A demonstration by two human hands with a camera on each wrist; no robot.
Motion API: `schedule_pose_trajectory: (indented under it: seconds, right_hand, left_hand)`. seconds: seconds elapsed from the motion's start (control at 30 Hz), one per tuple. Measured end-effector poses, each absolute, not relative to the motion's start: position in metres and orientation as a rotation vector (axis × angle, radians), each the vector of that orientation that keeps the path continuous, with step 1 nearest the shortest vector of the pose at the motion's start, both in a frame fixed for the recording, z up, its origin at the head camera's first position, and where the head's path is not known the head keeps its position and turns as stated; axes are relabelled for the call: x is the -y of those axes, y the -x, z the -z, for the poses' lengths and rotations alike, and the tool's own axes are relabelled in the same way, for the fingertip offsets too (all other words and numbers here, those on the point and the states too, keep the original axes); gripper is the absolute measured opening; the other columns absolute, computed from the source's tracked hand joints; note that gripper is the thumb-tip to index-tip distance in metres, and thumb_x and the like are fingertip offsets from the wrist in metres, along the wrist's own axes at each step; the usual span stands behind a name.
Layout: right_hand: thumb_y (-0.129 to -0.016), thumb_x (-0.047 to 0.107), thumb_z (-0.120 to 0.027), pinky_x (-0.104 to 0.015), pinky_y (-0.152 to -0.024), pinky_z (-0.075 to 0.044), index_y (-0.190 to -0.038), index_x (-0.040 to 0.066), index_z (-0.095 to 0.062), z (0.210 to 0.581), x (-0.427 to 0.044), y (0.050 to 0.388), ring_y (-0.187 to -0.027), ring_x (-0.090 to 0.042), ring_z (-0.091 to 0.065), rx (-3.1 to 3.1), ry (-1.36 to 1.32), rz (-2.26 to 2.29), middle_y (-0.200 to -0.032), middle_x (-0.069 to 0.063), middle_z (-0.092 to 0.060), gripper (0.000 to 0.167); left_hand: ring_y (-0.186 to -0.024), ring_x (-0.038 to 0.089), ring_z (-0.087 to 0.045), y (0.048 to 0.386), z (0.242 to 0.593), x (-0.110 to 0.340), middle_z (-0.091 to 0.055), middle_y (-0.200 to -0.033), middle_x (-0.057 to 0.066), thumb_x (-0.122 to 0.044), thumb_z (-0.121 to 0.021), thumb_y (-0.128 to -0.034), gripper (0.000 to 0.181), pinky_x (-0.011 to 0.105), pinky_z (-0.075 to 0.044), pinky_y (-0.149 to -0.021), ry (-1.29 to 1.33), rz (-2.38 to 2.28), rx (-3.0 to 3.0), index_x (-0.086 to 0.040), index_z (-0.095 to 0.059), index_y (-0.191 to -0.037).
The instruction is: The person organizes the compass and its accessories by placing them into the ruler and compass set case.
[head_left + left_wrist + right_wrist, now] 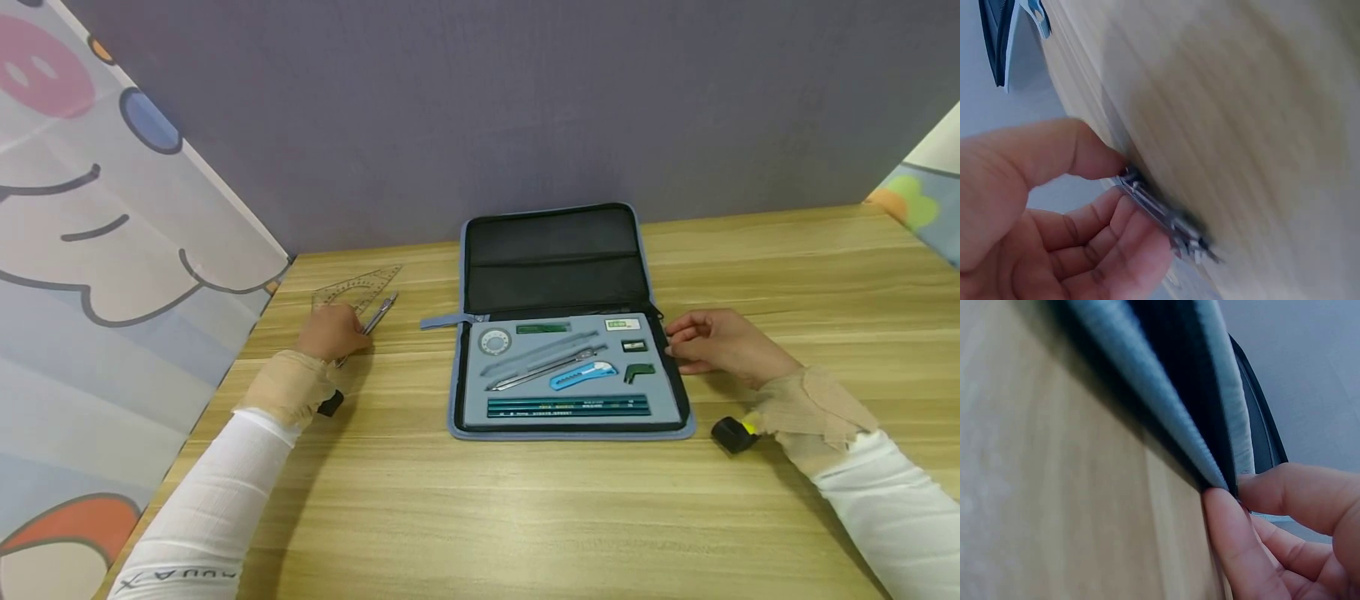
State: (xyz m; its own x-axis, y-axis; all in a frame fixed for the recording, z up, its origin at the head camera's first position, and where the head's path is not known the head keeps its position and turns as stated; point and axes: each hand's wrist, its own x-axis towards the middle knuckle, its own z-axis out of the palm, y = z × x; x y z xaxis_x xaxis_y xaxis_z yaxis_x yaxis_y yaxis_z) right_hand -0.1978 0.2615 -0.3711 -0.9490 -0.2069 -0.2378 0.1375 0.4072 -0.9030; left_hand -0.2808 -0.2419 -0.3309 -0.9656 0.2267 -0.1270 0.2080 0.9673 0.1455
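At the left of the head view, my left hand pinches a slim silver drawing compass between thumb and fingers, low over the table. The compass lies along the fingertips in the left wrist view. Just beyond that hand is a clear set square, partly covered by it. My right hand grips the right edge of an open blue zip case; in the right wrist view, thumb and finger pinch the case's edge. The case's lid leans up at the back.
In the case's grey insert lie green pencils, a blue cutter, another metal compass, a round dial, an eraser and a sharpener. A grey wall stands behind the wooden table.
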Motion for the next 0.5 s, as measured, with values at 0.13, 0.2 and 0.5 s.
schedule_pose_trajectory:
  seconds: [0.13, 0.2, 0.5]
  right_hand:
    - [-0.089, 0.000, -0.057, -0.027, -0.068, -0.055, -0.121, -0.016, -0.042, 0.3698, -0.2616, 0.1976, -0.074, -0.006, -0.061, -2.355, 0.054, 1.548, -0.091, -0.007, -0.057, 0.039]
    - [-0.089, 0.000, -0.057, -0.027, -0.068, -0.055, -0.121, -0.016, -0.042, 0.3697, -0.2618, 0.1978, -0.074, -0.006, -0.061, -2.352, 0.053, 1.551, -0.091, -0.006, -0.057, 0.038]
    - [-0.090, -0.001, -0.057, -0.027, -0.067, -0.055, -0.122, -0.017, -0.041, 0.3702, -0.2626, 0.1986, -0.074, -0.005, -0.061, -2.341, 0.062, 1.559, -0.092, -0.005, -0.057, 0.039]
  left_hand:
    - [-0.041, 0.006, -0.017, 0.2791, 0.3302, 0.2388, -0.021, -0.041, -0.010, -0.015, -0.066, -0.0801, 0.050, 0.023, -0.021, -0.043, -0.321, -0.275, -2.893, -0.020, -0.032, -0.043]
    - [-0.039, 0.005, -0.018, 0.2792, 0.3303, 0.2385, -0.023, -0.040, -0.010, -0.017, -0.067, -0.0803, 0.051, 0.022, -0.022, -0.042, -0.323, -0.281, -2.871, -0.020, -0.033, -0.042]
    - [-0.035, 0.006, -0.030, 0.2783, 0.3289, 0.2385, -0.032, -0.037, -0.008, -0.022, -0.068, -0.0816, 0.049, 0.023, -0.030, -0.041, -0.300, -0.336, -2.797, -0.019, -0.039, -0.042]
